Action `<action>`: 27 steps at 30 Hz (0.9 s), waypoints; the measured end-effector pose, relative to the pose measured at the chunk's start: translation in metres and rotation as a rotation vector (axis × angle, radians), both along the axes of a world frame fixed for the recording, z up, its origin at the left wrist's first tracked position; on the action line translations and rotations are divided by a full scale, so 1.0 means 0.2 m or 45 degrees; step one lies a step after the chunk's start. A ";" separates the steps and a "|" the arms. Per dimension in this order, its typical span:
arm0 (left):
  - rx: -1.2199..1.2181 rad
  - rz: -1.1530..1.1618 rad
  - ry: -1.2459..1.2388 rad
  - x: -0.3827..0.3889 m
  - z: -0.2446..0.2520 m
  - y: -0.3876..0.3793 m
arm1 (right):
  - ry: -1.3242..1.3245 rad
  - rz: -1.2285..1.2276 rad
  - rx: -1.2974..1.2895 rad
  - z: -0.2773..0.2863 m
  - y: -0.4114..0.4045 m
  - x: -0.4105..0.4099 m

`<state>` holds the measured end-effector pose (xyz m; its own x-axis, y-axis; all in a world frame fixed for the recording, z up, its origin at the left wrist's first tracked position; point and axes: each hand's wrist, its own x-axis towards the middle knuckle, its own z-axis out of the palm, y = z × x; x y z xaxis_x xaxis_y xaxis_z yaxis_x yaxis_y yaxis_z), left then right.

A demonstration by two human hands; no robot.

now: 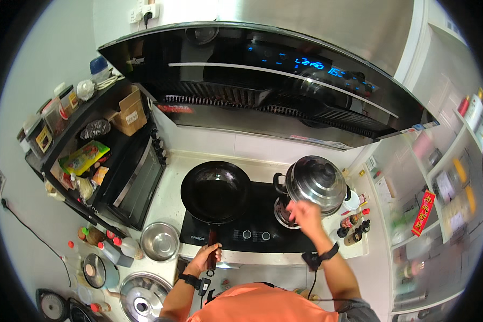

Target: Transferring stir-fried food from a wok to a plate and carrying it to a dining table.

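A dark wok (pixel 215 189) sits over the left side of the black glass gas hob (pixel 225 241). My left hand (pixel 206 257) grips its brown handle (pixel 212 249), and a glossy patch shows inside the bowl. On the right, a stainless steel pot with a domed lid (pixel 316 181) stands toward the back of the hob, partly uncovering the right burner (pixel 285 213). My right hand (pixel 305 219) hovers over that burner, just in front of the pot. Its fingers look partly curled and blurred; whether anything is between them cannot be made out.
A range hood (pixel 265 80) overhangs the hob. Left are a steel bowl (pixel 160 241), a large lid (pixel 145 298), a lidded pot (pixel 98 271) and a black oven (pixel 135 189). Sauce bottles (pixel 352 237) and a white tub (pixel 351 203) stand right, beside a shelving unit (pixel 426 177).
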<state>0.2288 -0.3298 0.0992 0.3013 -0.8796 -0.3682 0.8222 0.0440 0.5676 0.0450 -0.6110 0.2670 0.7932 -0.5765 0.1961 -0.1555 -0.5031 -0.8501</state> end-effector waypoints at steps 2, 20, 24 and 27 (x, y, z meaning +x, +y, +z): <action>0.194 0.001 -0.033 0.03 0.01 -0.01 | -0.234 -0.273 -0.050 0.38 -0.16 0.18; 1.109 1.316 -0.046 -0.98 -0.43 0.95 | -0.992 -0.016 -0.162 0.94 -0.22 0.53; 1.029 1.371 -0.286 -1.17 0.00 0.88 | -0.672 0.536 -0.363 0.25 0.11 0.47; 1.008 1.581 0.010 -1.41 0.18 0.84 | -0.345 1.310 -0.111 -0.06 0.68 0.45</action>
<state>-0.0528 -0.1610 0.1352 0.6912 0.3628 -0.6250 0.4933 0.3952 0.7749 0.1349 -0.4744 0.2545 0.8144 0.3701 0.4471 0.5674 -0.3456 -0.7474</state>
